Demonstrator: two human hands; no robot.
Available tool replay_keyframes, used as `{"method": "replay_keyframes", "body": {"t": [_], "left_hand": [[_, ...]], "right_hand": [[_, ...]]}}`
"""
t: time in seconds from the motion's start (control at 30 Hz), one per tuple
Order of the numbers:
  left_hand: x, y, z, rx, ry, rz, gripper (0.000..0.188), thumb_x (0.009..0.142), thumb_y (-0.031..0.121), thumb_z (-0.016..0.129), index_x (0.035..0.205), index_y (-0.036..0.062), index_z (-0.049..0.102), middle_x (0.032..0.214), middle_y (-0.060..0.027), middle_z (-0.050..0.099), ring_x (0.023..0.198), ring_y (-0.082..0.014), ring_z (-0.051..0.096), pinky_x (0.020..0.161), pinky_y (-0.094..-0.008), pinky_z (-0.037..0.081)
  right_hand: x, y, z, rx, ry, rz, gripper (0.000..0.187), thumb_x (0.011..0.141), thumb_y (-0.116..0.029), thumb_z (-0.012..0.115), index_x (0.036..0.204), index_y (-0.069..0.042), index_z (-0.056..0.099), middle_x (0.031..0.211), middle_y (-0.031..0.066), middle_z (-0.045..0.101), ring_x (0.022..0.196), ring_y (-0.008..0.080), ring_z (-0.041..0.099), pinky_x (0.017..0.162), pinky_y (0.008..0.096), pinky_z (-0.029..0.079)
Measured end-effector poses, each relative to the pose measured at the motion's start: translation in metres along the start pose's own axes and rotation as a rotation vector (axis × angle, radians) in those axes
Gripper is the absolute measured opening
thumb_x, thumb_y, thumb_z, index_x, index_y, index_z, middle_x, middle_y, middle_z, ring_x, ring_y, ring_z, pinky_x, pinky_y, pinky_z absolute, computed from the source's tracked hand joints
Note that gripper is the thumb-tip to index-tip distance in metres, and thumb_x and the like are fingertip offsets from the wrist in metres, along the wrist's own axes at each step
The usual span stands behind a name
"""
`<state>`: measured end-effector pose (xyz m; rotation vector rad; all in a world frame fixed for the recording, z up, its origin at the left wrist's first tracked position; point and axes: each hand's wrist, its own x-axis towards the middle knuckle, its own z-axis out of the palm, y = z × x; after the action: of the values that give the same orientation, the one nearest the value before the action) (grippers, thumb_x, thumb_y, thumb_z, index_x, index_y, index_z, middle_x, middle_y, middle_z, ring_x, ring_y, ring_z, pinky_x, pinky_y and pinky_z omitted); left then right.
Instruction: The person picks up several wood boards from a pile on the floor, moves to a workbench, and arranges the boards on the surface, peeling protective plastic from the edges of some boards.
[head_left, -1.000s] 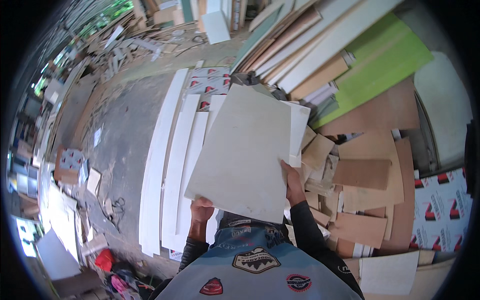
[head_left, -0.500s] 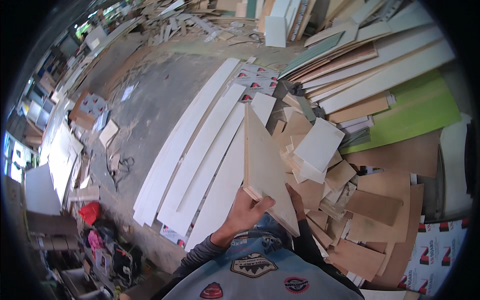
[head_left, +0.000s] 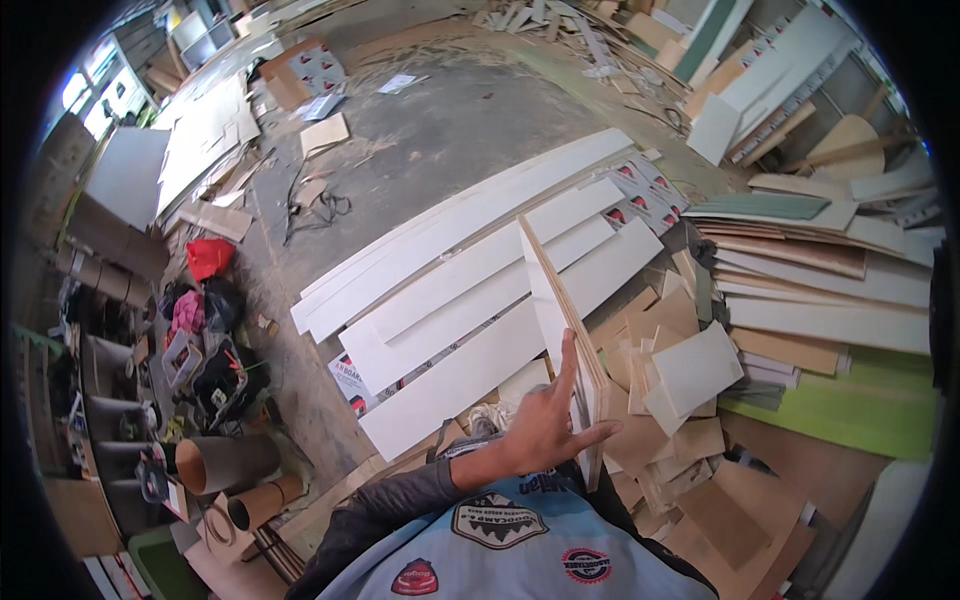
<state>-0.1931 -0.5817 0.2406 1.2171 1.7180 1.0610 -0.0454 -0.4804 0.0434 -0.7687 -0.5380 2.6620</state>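
Observation:
A stack of thin plywood boards (head_left: pixel 550 312) stands on edge in front of my body, its layered edge turned up and its pale face to the left. My left hand (head_left: pixel 540 428) is at the near end of this stack. Its index finger points forward along the boards and its thumb is stretched right across the edge, the two spread wide apart. My right hand is out of sight behind the stack. Beyond and to the left, long white panels (head_left: pixel 455 345) lie side by side on the floor.
Wood offcuts (head_left: pixel 690 375) are heaped to the right, by a green sheet (head_left: pixel 850 400). Stacked planks (head_left: pixel 820 310) lie at far right. To the left are a red bag (head_left: pixel 209 258), a cardboard tube (head_left: pixel 228 465) and loose cables (head_left: pixel 318 207) on the concrete floor (head_left: pixel 410 140).
My view has swung left. The boards have tipped from leaning to nearly upright on edge. My left hand's fingers have straightened and spread, and my right hand has gone out of sight.

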Motion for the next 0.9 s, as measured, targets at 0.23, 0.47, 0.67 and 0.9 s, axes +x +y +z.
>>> {"method": "replay_keyframes", "body": {"t": [0.23,0.47,0.67,0.9], "left_hand": [[0.017,-0.046,0.007,0.042,0.141,0.145,0.109,0.094,0.045,0.070,0.159,-0.0045,-0.002,0.150,-0.0434,0.033,0.103,-0.0600,0.061,0.082,-0.0521,0.059],[0.075,-0.086,-0.015,-0.014,0.154,0.179,0.109,0.092,0.036,0.074,0.160,-0.0017,-0.002,0.159,-0.0352,0.027,0.104,-0.0486,0.065,0.081,-0.0465,0.061],[0.168,-0.109,-0.080,-0.017,0.100,0.101,0.114,0.088,0.033,0.077,0.161,-0.0006,-0.004,0.162,-0.0330,0.020,0.119,-0.0496,0.057,0.089,-0.0494,0.058],[0.297,-0.095,-0.195,0.006,0.041,-0.005,0.117,0.086,0.037,0.077,0.160,-0.0004,-0.005,0.161,-0.0343,0.022,0.120,-0.0548,0.057,0.094,-0.0537,0.056]], "right_hand": [[0.035,-0.013,0.014,-0.101,0.028,0.062,0.057,0.109,-0.034,0.042,0.148,0.006,0.035,0.131,0.0238,0.057,0.106,0.0262,0.067,0.089,0.0356,0.056],[0.081,-0.053,0.014,-0.184,0.115,0.036,0.057,0.109,-0.032,0.043,0.148,0.008,0.031,0.127,0.0230,0.057,0.101,0.0258,0.067,0.086,0.0344,0.057],[0.159,-0.107,0.028,-0.233,0.184,0.008,0.059,0.108,-0.030,0.044,0.149,0.010,0.028,0.123,0.0223,0.057,0.097,0.0254,0.067,0.082,0.0335,0.058],[0.270,-0.188,0.081,-0.216,0.199,0.001,0.060,0.108,-0.028,0.045,0.149,0.011,0.025,0.118,0.0215,0.058,0.093,0.0249,0.067,0.079,0.0324,0.058]]}}
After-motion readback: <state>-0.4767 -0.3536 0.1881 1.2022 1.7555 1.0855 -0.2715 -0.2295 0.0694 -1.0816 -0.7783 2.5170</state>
